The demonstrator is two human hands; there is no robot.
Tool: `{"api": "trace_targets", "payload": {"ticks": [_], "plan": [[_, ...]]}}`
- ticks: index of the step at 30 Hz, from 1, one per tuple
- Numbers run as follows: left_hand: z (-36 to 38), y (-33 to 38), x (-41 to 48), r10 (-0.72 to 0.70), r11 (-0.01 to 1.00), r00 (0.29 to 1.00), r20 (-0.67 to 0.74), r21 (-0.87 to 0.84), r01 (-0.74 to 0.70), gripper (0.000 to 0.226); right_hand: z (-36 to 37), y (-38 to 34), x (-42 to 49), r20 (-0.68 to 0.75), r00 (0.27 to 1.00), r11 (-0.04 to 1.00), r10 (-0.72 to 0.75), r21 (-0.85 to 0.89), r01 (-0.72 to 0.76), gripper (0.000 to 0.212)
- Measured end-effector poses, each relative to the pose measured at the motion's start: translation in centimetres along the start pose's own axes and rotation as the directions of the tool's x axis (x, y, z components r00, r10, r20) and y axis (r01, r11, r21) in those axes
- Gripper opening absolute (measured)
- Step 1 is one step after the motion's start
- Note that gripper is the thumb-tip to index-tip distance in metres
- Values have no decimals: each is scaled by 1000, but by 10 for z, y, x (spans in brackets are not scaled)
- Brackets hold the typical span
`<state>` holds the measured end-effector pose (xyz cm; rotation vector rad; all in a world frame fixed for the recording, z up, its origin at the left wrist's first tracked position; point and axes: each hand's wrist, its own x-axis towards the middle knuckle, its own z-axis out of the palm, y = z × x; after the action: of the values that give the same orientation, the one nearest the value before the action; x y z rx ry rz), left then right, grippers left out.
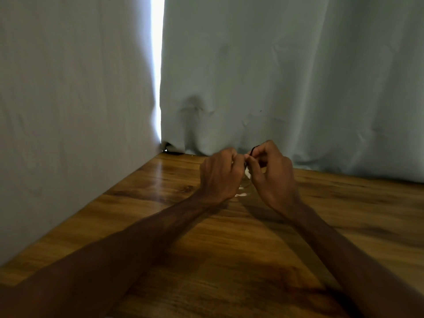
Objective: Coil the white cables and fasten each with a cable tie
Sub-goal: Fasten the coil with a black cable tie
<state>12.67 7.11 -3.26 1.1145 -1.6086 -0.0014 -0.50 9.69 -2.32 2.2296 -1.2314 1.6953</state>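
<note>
At the centre of the frame, above the wooden table (160,226), the left hand (221,175) is clenched around the cable (247,173). The cable is likely light and limp, best held across its bunched loops, and only white slivers show. The right hand (273,177) pinches a thin dark tie (254,148), probably springy.

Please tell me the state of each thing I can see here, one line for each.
left hand: fingers curled, gripping the white cable.
right hand: pinches the cable tie.
white cable: held between the hands, mostly hidden.
cable tie: dark, one end sticking up above the right hand.
curtains: nearly closed, a bright gap left.
</note>
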Motion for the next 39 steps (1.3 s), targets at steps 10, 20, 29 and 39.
{"api": "trace_targets", "payload": {"ticks": [10,20,29,39], "plan": [[4,-4,-2,-20,1000,1000,12,0,20,34,2,8,6,37,970,963,239,123,-241,11],[5,-7,1,0,1000,1000,12,-27,0,25,-2,1,8,222,872,736,437,470,-488,12],[2,-6,-1,50,995,998,-33,-80,-53,17,1,-5,2,219,862,650,458,579,-492,23],[1,-2,0,-98,967,995,-29,-239,89,22,7,-14,-3,166,835,554,524,678,-483,26]]}}
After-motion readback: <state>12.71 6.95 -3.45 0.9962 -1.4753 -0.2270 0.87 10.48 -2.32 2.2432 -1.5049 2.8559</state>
